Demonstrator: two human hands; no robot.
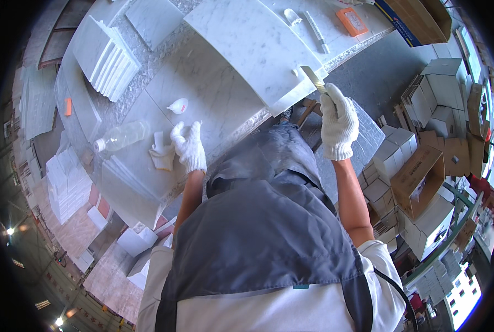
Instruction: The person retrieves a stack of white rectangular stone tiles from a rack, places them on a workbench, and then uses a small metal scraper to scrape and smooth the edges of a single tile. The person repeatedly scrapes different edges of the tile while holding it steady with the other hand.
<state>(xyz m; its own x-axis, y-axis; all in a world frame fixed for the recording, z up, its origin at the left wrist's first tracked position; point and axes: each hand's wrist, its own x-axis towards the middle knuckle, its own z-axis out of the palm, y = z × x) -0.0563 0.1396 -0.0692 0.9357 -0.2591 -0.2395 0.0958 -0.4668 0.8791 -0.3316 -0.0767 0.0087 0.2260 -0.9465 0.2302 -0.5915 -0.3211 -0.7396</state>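
Both my hands wear white knit gloves. My right hand (340, 122) is closed around a flat, pale yellow, blade-like tool (313, 79), whose exact kind I cannot make out. The tool's end is by the right corner of a white, grey-veined marble slab (252, 47), raised above the tabletop. Low over the marble tabletop (172, 80), my left hand (189, 148) has its fingers apart and holds nothing visible. Beside it lies an empty white work glove (161, 152). A small white scoop-like cup (178, 105) sits just beyond those fingers.
On the left are a clear plastic bottle (122, 136) and a leaning stack of white tiles (106, 58). A white tube (316, 32) and an orange box (352, 22) lie at the far side. Cardboard boxes (418, 180) crowd the floor on the right.
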